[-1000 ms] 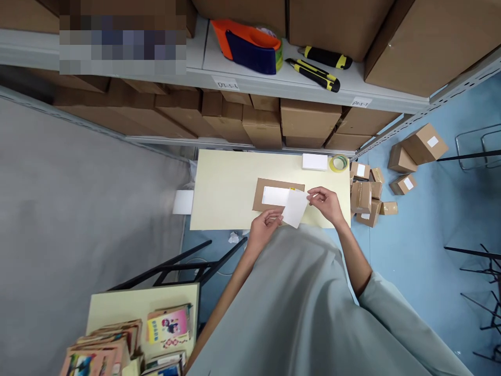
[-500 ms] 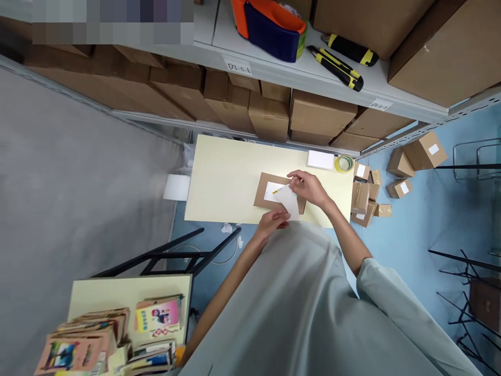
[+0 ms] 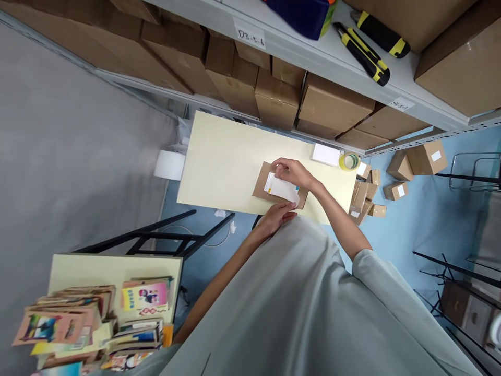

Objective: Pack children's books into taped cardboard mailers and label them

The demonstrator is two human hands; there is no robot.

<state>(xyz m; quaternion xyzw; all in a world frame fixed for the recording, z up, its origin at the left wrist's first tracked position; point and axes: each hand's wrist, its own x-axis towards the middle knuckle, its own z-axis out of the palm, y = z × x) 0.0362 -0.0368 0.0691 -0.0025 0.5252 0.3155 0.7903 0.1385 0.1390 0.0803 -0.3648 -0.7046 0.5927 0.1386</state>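
A flat brown cardboard box lies near the front edge of the pale yellow table. Over its top is a white paper sheet with small yellow and blue marks showing at its edges. My left hand pinches the sheet's near right corner. Across the far side of the box reaches my right hand, its bent fingers closed at the sheet's far edge. The fingertips partly cover that edge.
A white stack of paper and a yellow tape roll sit at the table's far right. Shelves with cardboard boxes and utility knives rise behind. Books fill a side table; parcels lie on the floor.
My right hand has moved left across the box, and the raised sheet now lies flatter over it. My left hand still holds the near corner. The head view has shifted slightly.
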